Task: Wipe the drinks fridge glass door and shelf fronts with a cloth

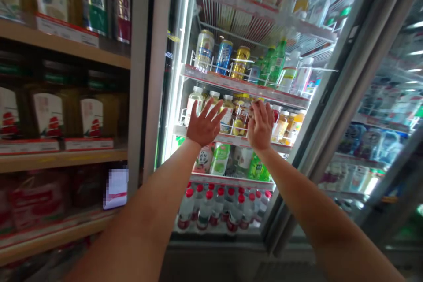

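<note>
Both my arms reach into an open drinks fridge. My left hand (205, 124) is open with fingers spread, in front of pale bottles (195, 102) on the middle shelf (231, 139). My right hand (260, 125) reaches the same shelf, its fingertips curled at the top of a jar-like bottle with a dark label (242, 116). Whether it grips the bottle I cannot see. Orange and yellow bottles (291, 125) stand to the right of it.
Cans (224, 56) and green bottles (274, 64) fill the shelf above. Red-capped water bottles (211, 209) stand on the bottom shelf. The fridge's glass door (357, 110) stands open at right. Wooden shelves (62, 44) with packaged goods are at left.
</note>
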Action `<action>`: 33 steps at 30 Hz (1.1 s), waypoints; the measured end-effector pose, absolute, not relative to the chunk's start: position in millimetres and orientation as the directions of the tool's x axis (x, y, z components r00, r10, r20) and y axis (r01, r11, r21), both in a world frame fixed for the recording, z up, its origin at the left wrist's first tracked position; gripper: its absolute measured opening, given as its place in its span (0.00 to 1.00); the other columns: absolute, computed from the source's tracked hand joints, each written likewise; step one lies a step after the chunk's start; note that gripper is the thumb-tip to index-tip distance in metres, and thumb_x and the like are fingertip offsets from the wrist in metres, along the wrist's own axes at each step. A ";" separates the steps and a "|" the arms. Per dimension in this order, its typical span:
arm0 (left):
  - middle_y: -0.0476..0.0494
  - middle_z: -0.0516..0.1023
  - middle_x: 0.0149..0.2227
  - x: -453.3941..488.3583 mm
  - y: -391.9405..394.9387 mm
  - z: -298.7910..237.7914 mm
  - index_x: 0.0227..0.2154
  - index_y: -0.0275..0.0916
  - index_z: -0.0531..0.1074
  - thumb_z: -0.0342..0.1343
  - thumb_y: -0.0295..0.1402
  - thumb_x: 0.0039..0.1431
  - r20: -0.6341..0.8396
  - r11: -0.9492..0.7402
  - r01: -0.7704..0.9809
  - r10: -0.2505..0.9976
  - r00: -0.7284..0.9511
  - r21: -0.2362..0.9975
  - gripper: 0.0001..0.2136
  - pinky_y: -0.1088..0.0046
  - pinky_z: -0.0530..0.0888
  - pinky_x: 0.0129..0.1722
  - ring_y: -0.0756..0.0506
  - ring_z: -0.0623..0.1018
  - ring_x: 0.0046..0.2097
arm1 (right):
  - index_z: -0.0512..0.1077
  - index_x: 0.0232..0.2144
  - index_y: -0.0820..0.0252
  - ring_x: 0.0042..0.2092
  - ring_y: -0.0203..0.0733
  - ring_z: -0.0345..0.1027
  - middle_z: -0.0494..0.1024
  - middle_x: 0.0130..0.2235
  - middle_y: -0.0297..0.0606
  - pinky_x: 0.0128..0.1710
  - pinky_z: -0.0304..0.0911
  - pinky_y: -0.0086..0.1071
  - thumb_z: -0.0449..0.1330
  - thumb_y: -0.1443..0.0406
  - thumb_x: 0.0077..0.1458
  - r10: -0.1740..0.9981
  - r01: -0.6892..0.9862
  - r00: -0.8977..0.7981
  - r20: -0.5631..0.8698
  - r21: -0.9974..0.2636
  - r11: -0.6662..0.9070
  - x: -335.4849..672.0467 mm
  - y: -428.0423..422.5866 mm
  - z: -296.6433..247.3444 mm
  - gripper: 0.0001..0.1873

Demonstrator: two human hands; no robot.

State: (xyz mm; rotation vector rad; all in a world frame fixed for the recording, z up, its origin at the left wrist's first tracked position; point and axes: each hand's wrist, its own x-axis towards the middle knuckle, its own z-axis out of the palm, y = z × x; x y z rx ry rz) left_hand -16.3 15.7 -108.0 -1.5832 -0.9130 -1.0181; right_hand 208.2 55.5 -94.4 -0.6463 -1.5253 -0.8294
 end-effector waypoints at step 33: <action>0.35 0.72 0.57 -17.7 17.3 -111.9 0.54 0.41 0.64 0.49 0.34 0.68 0.950 -0.240 0.921 -0.122 0.286 -0.308 0.13 0.46 0.53 0.70 0.38 0.61 0.70 | 0.60 0.68 0.50 0.74 0.47 0.42 0.60 0.70 0.31 0.72 0.46 0.50 0.49 0.68 0.68 -0.047 0.714 -0.451 0.891 0.392 0.581 174.1 42.1 -89.0 0.28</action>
